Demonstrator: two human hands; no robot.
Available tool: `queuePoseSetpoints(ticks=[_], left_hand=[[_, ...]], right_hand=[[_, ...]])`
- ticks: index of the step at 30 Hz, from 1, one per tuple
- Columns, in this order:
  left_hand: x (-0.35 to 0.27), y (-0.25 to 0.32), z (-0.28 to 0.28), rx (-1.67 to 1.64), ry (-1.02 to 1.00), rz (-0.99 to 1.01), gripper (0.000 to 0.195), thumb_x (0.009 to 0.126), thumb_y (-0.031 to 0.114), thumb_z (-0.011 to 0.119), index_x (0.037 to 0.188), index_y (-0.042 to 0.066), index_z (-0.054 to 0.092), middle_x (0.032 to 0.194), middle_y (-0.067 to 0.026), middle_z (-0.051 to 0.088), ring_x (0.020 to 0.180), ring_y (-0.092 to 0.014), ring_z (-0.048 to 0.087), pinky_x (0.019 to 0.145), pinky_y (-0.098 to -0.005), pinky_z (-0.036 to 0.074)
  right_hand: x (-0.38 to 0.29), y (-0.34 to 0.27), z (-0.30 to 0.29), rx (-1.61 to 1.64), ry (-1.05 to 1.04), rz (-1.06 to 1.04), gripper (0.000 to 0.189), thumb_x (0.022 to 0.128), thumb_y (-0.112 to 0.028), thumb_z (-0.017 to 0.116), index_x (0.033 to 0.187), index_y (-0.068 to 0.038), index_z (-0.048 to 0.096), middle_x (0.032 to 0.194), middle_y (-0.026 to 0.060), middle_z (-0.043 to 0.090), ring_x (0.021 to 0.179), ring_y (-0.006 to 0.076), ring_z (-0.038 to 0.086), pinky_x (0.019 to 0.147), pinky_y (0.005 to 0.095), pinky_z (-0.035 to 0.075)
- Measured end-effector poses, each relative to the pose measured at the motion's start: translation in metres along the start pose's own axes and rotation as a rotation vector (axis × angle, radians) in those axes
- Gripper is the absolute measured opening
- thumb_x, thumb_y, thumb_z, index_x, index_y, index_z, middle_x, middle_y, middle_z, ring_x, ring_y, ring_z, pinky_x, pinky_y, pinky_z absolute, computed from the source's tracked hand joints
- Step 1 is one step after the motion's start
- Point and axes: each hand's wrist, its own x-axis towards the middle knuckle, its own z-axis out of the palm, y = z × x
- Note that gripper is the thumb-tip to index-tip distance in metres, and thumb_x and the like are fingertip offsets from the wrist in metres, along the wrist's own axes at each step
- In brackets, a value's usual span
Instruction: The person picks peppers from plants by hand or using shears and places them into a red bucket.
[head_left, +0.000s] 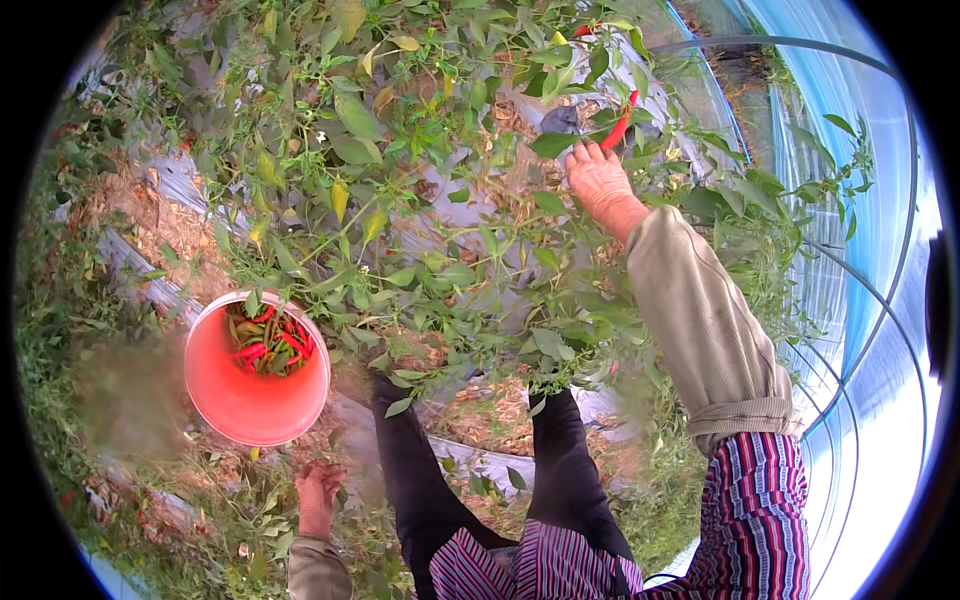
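A slim red chili pepper (619, 130) slants up from the fingertips of my right hand (600, 180). Those fingers are closed at its lower end, among the leaves of a chili plant (555, 144); the exact grip is partly hidden. Below the pink bucket (259, 409), my left hand (319, 491) hangs low with loosely bent fingers and nothing visible in it. Inside the bucket lies a heap of red and green chili peppers (271, 341) mixed with leaves. Another red pepper (583, 31) shows farther up among the foliage.
Leafy chili plants (442, 274) surround my legs (566, 442). Grey plastic mulch film (180, 187) and dry litter (161, 225) cover the ground between them. To the right stand the curved hoops (892, 300) and clear-blue plastic sheeting (817, 142) of a tunnel greenhouse.
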Motion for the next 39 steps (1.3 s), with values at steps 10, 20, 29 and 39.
queuePoseSetpoints(ticks=[10, 20, 29, 39], left_hand=[[-0.009, -0.008, 0.022, 0.115, 0.02, 0.008, 0.01, 0.087, 0.017, 0.055, 0.092, 0.009, 0.055, 0.081, -0.0088, 0.066, 0.069, -0.018, 0.065, 0.056, -0.0259, 0.044], [0.0, -0.002, 0.063, 0.017, -0.081, 0.032, 0.015, 0.082, 0.01, 0.06, 0.094, 0.008, 0.052, 0.084, -0.0096, 0.065, 0.075, -0.022, 0.065, 0.066, -0.0332, 0.052], [-0.011, 0.007, 0.085, 0.098, -0.167, 0.027, 0.024, 0.082, 0.015, 0.061, 0.102, 0.006, 0.053, 0.097, -0.0101, 0.065, 0.077, -0.023, 0.066, 0.067, -0.0333, 0.049], [-0.118, 0.01, 0.192, 0.299, -0.818, 0.117, 0.031, 0.084, 0.025, 0.065, 0.105, 0.002, 0.058, 0.095, -0.0027, 0.062, 0.089, -0.014, 0.058, 0.075, -0.0279, 0.044]], right_hand=[[-0.03, 0.008, 0.022, -0.198, 0.035, -0.192, 0.019, 0.077, -0.017, 0.051, 0.088, -0.006, 0.062, 0.102, 0.0125, 0.059, 0.106, 0.0272, 0.049, 0.095, 0.0423, 0.037], [-0.11, 0.024, -0.065, 0.774, -0.074, 0.547, 0.02, 0.087, -0.017, 0.049, 0.087, 0.002, 0.054, 0.077, 0.0231, 0.062, 0.078, 0.0365, 0.063, 0.068, 0.0396, 0.049], [-0.243, -0.129, -0.111, 1.901, -0.563, 0.753, 0.017, 0.089, -0.014, 0.051, 0.084, 0.002, 0.055, 0.061, 0.0048, 0.051, 0.056, 0.0131, 0.05, 0.053, 0.0293, 0.043], [-0.196, -0.277, -0.164, 2.893, -0.473, 1.15, 0.02, 0.094, -0.02, 0.05, 0.094, -0.001, 0.054, 0.077, 0.0055, 0.057, 0.069, 0.0149, 0.056, 0.067, 0.0269, 0.048]])
